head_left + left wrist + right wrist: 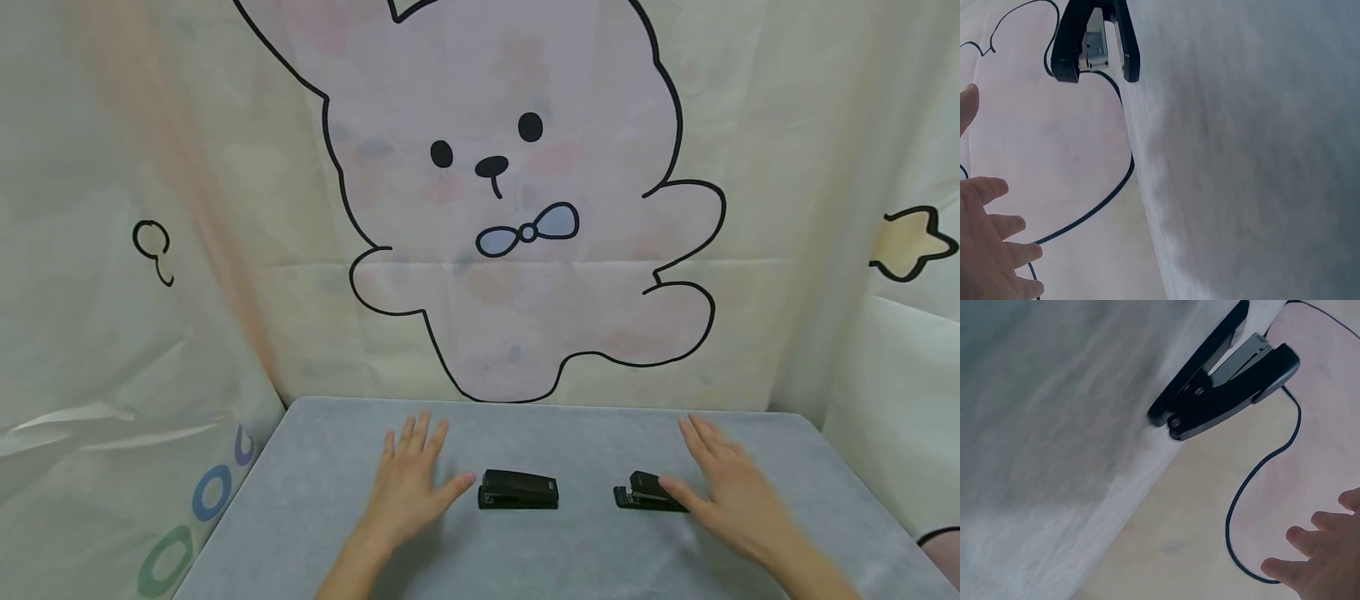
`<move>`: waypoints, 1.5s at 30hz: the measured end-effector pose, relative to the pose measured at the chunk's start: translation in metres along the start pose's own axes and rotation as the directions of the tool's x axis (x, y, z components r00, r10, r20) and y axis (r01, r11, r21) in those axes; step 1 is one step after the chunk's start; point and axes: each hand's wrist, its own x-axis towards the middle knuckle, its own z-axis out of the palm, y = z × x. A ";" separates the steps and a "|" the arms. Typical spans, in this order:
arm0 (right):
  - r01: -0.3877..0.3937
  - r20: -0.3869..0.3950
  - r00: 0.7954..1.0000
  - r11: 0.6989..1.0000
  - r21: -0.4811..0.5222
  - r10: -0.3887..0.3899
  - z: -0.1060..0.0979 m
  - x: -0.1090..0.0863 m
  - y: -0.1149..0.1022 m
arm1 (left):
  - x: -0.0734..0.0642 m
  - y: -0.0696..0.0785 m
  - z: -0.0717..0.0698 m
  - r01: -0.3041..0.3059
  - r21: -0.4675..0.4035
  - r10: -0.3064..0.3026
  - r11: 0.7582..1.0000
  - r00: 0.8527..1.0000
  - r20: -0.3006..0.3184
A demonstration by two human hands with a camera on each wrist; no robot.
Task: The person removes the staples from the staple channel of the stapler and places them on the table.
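Two black staplers lie on the grey-blue cloth-covered table. The left stapler sits near the table's middle, just right of my left hand, whose fingers are spread and hold nothing. Part of that stapler shows at the top of the left wrist view. My right hand hovers with straight fingers above the right end of the other stapler and hides part of it in the head view. From the right wrist view this stapler appears whole but for one tip, apart from the fingers.
The table runs back to a hanging cloth printed with a large cartoon bear. More pale cloth hangs along the left side, and another sheet along the right.
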 end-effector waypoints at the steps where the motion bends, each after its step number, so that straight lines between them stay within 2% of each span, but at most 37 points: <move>1: 0.003 -0.002 1.000 1.000 0.006 -0.003 0.000 0.002 -0.004 | 0.000 0.002 0.001 -0.004 -0.007 0.004 1.000 1.000 -0.006; 8: 0.036 -0.017 0.999 0.998 0.054 -0.036 0.006 0.014 -0.030 | 0.001 0.013 0.008 -0.035 -0.086 0.032 0.996 0.999 -0.033; 11: 0.051 0.004 0.999 0.994 0.092 -0.051 0.011 0.018 -0.041 | 0.000 0.018 0.011 -0.038 -0.126 0.035 0.991 0.999 -0.026; 15: 0.090 -0.006 0.996 0.988 0.124 -0.090 0.020 0.023 -0.053 | -0.001 0.023 0.014 -0.046 -0.173 0.046 0.984 0.999 -0.002; 20: 0.119 -0.015 0.993 0.980 0.161 -0.118 0.030 0.027 -0.067 | 0.000 0.028 0.020 -0.068 -0.171 0.069 0.983 0.998 0.002; 26: 0.124 -0.003 0.992 0.965 0.230 -0.127 0.045 0.031 -0.081 | 0.002 0.032 0.027 -0.035 -0.216 0.039 0.976 0.999 0.014; 29: 0.089 0.027 0.995 0.961 0.263 -0.100 0.053 0.034 -0.087 | 0.003 0.035 0.030 -0.014 -0.235 0.025 0.972 0.999 0.042; 33: 0.005 0.100 0.994 0.949 0.317 -0.039 0.061 0.037 -0.095 | 0.004 0.037 0.032 0.027 -0.263 -0.001 0.964 0.995 0.098; 38: -0.102 0.216 0.976 0.922 0.375 0.020 0.068 0.041 -0.101 | 0.007 0.040 0.032 0.093 -0.317 -0.052 0.944 0.989 0.136; 41: -0.150 0.284 0.958 0.901 0.407 0.032 0.072 0.042 -0.102 | 0.008 0.040 0.034 0.148 -0.378 -0.094 0.914 0.983 0.156; 45: -0.240 0.373 0.926 0.853 0.463 0.058 0.077 0.045 -0.100 | 0.010 0.041 0.036 0.231 -0.481 -0.140 0.846 0.966 0.218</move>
